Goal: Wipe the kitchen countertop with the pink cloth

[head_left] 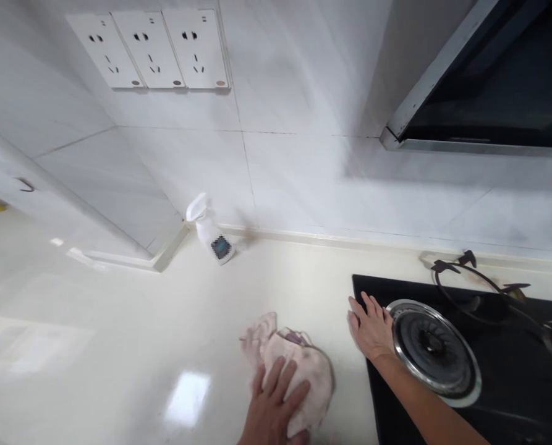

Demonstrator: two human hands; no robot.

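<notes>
My left hand [273,405] lies on a crumpled pink cloth [298,364] on the cream countertop [131,346], fingers spread and pressing flat on it. My right hand [372,327] rests palm down on the left edge of the black gas hob [512,395]. Its fingers are stretched out and hold nothing. It sits just left of the round steel burner ring [436,352]. The forearm runs off to the lower right.
A white spray bottle [209,230] stands at the back of the counter against the tiled wall. A black pan support [479,284] lies tilted at the hob's far edge. Three wall sockets [150,49] are above. A range hood [479,93] hangs at upper right.
</notes>
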